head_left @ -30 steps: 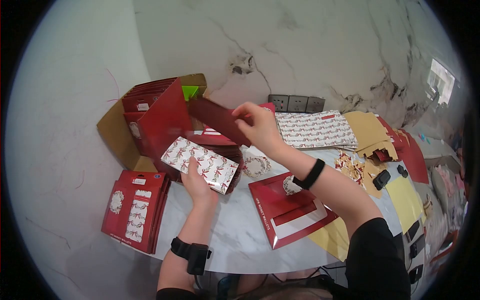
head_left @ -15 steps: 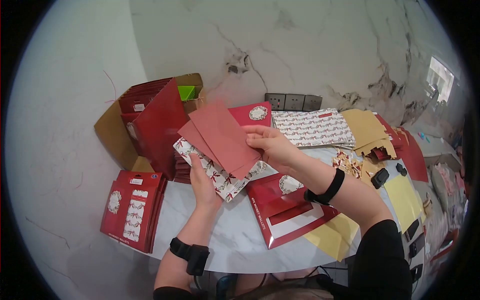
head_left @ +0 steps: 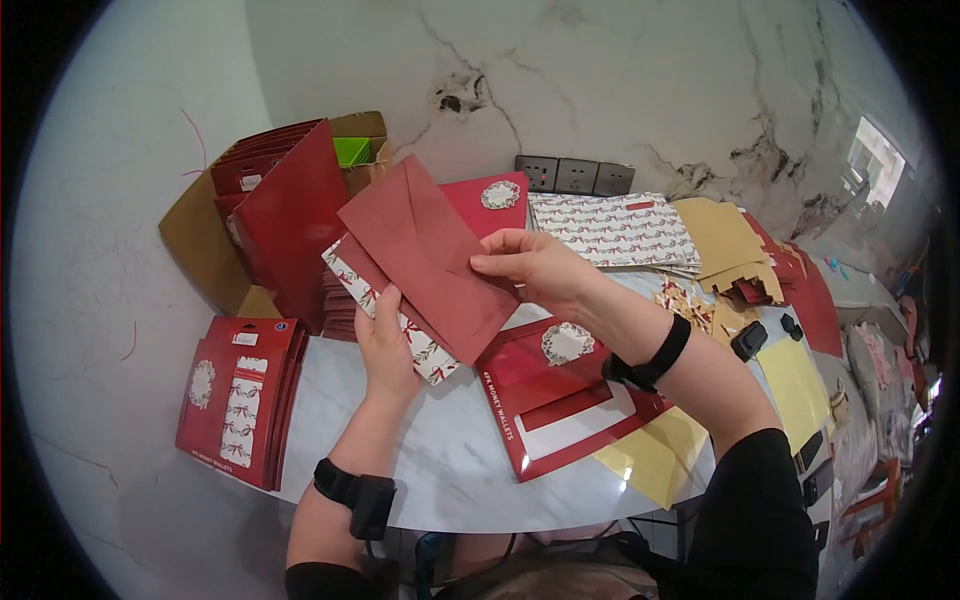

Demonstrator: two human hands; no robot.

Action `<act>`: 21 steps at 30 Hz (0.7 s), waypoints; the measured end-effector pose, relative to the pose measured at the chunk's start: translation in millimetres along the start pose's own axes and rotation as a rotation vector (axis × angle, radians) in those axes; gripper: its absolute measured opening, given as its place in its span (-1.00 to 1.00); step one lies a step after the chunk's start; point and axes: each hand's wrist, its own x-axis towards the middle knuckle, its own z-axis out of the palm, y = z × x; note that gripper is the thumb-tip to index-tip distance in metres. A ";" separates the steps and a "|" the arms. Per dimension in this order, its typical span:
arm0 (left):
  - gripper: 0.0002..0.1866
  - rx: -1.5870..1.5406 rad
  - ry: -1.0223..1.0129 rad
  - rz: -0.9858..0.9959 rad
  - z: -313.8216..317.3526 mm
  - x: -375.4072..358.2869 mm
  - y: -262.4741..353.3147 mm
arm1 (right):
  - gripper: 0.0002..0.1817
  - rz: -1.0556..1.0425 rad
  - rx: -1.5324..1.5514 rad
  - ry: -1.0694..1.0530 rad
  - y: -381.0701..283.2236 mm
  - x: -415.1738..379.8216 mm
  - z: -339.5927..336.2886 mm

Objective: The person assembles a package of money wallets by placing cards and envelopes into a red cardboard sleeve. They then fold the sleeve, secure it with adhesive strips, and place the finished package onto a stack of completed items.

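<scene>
My left hand [head_left: 387, 345] holds a white patterned card wallet [head_left: 428, 352] and red envelopes [head_left: 420, 250] from below, its thumb on their lower left edge. Fingers and thumb of my right hand [head_left: 530, 268] pinch the right edge of the top red envelope, whose flap seams show. The envelopes lie fanned over the patterned wallet, hiding much of it. Below my right hand, a red "4PK Money Wallets" pack [head_left: 560, 400] with a cut-out window rests on the table.
An open cardboard box [head_left: 190, 235] of red packs stands at the left, with stacked packs [head_left: 240, 400] before it. Behind are patterned sheets [head_left: 615, 232] and sockets [head_left: 575, 177]. Brown card [head_left: 725, 240], paper scraps and yellow sheets [head_left: 655, 455] lie at the right.
The red envelopes have turned slightly and overlap more closely, with the top one showing its seams. The whole view has shifted, so the table's things appear further left and higher.
</scene>
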 end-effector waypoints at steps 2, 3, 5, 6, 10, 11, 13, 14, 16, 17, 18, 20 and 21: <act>-0.54 0.013 0.058 -0.004 6.6 -2.3 4.2 | -0.84 -0.029 -0.046 0.021 -0.5 1.7 -7.1; -0.54 0.010 0.058 -0.007 7.6 -2.9 5.5 | -0.87 -0.058 -0.093 0.041 -1.3 2.4 -10.4; -0.53 -0.031 0.025 -0.038 7.3 -3.2 7.7 | -0.88 -0.067 -0.089 0.069 -2.5 4.9 -16.2; -0.53 -0.035 0.026 -0.042 6.9 -2.9 8.0 | -0.88 -0.078 -0.083 0.094 -3.4 5.6 -18.7; -0.52 -0.062 -0.015 -0.067 8.6 -3.9 7.6 | -0.87 -0.072 -0.154 0.048 -10.4 0.5 -25.5; -0.51 -0.065 -0.036 -0.063 9.2 -4.7 6.5 | -0.87 -0.082 -0.173 0.050 -12.6 -1.8 -24.9; -0.51 -0.024 -0.043 -0.068 8.1 -6.4 3.3 | -0.86 -0.085 -0.193 0.050 -16.2 -6.8 -21.1; -0.51 0.022 -0.055 -0.069 7.4 -7.1 2.1 | -0.86 -0.097 -0.212 0.068 -17.6 -9.0 -18.3; -0.51 0.013 -0.060 -0.060 5.2 -7.4 -2.8 | -0.86 -0.108 -0.232 0.084 -17.4 -10.8 -13.3; -0.51 0.005 -0.070 -0.048 4.7 -7.3 -4.4 | -0.86 -0.141 -0.221 0.100 -16.3 -11.3 -10.8; -0.51 0.005 -0.067 -0.048 4.8 -7.2 -4.5 | -0.87 -0.173 -0.211 0.115 -16.0 -11.9 -8.9; -0.50 -0.017 -0.031 -0.035 5.5 -6.6 -3.5 | -0.87 -0.166 -0.230 0.124 -18.2 -14.1 -5.3; -0.50 -0.017 -0.029 -0.035 6.8 -6.5 -1.3 | -0.87 -0.160 -0.248 0.134 -19.3 -15.2 -3.7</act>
